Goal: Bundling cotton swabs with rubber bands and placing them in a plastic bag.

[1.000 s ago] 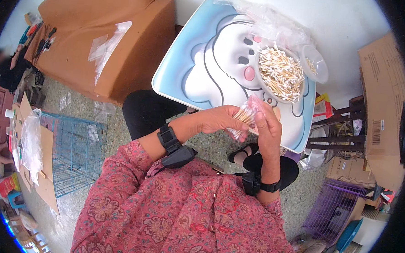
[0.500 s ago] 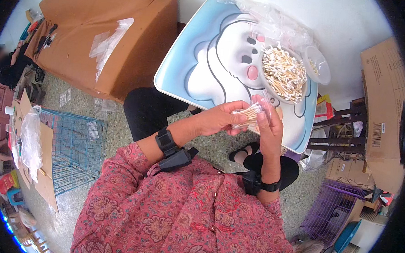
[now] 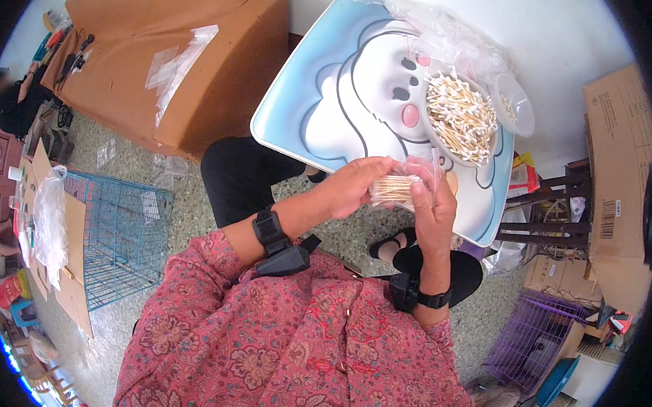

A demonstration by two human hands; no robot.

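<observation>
Between my hands is a small clear plastic bag (image 3: 396, 189) with a bundle of cotton swabs lying side by side in it. My left hand (image 3: 354, 188) is closed on the bag's left edge, its thumb along the top. My right hand (image 3: 435, 202) grips the other side, thumb pressed on the front. The bag's loose upper part stands up by the right fingers. Just beyond, on the cartoon-printed table (image 3: 302, 92), a round bowl heaped with loose cotton swabs (image 3: 461, 118) stands at the right. A clear tub (image 3: 521, 110) holding a few swabs leans beside it.
Clear plastic bags (image 3: 452, 41) lie along the table's far edge. A brown-covered sofa (image 3: 156, 62) stands left with flat plastic bags on it. Wire cages are at left (image 3: 125, 230) and right (image 3: 537, 332); cardboard boxes (image 3: 616, 182) are at right. Someone in black sits far left.
The bag of swabs has turned so the sticks lie nearly level, where they were slanted before. My left hand's thumb and fingers have shifted along the bag's edge.
</observation>
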